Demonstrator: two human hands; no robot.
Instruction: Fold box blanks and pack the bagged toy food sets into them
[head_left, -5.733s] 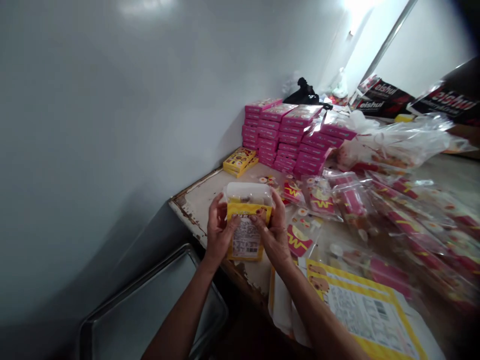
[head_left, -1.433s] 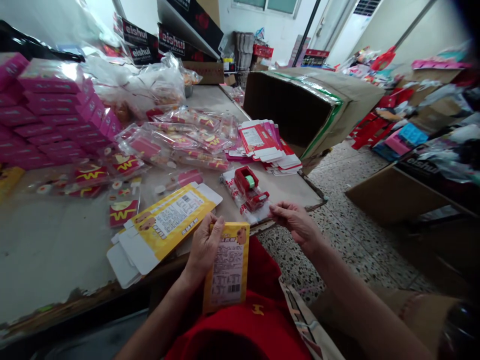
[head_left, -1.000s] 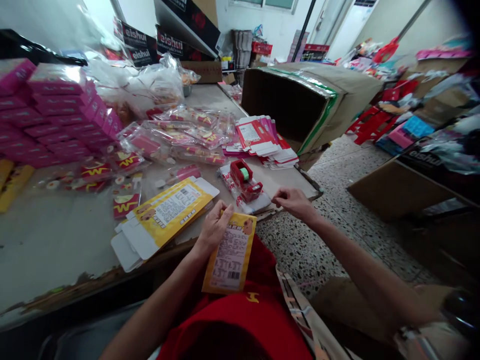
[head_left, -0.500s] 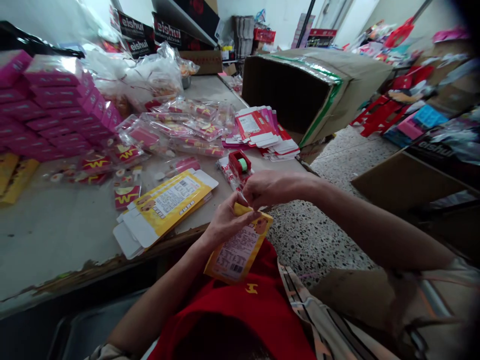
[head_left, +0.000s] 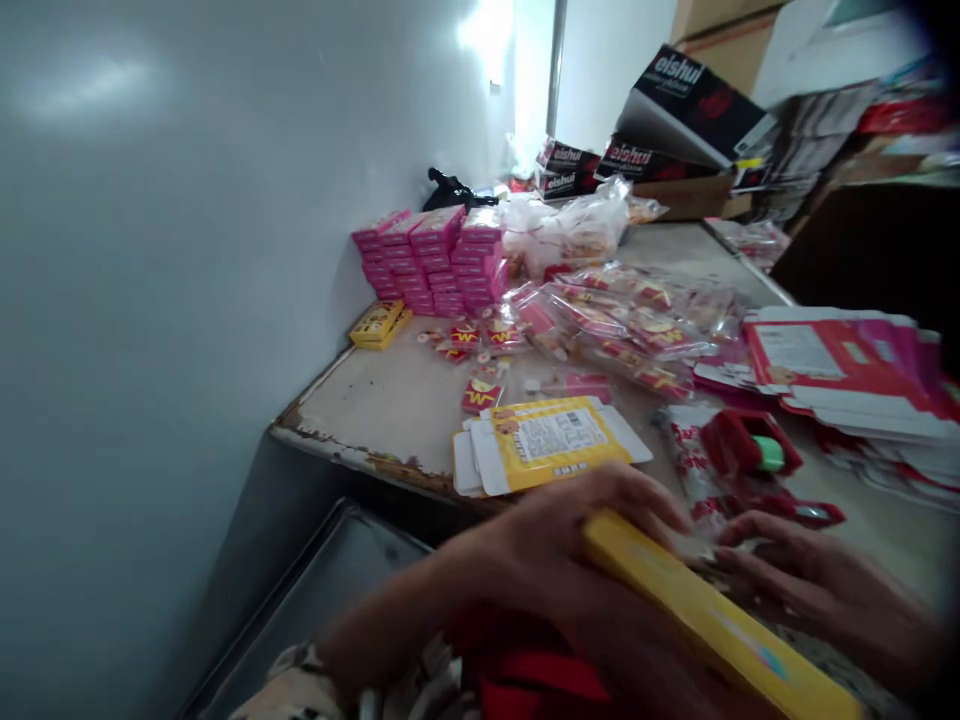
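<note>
My left hand (head_left: 555, 540) is closed around a yellow box (head_left: 720, 620), which slants down to the lower right with a narrow side up. Motion blurs both the hand and the box. To the right of the box, my right hand (head_left: 817, 575) has its fingers apart and partly curled, with nothing visible in them. Just beyond that hand sits a red tape dispenser (head_left: 735, 442) with a green roll, on a clear plastic bag with red print (head_left: 688, 450). Flattened yellow cartons (head_left: 555, 440) lie at the table's front edge, behind my left hand.
Pink boxes (head_left: 427, 260) stand stacked by the wall, with small yellow boxes (head_left: 379, 325) in front. Clear packets (head_left: 637, 320) cover the table's middle. Flattened red cartons (head_left: 825, 350) lie at right, before a large dark open carton (head_left: 862, 250). A worn table edge (head_left: 360, 450) runs along the front.
The view has swung left, bringing the wall and table corner in. My right hand has come away from the yellow box, which my left hand still holds, now turned onto its narrow side.
</note>
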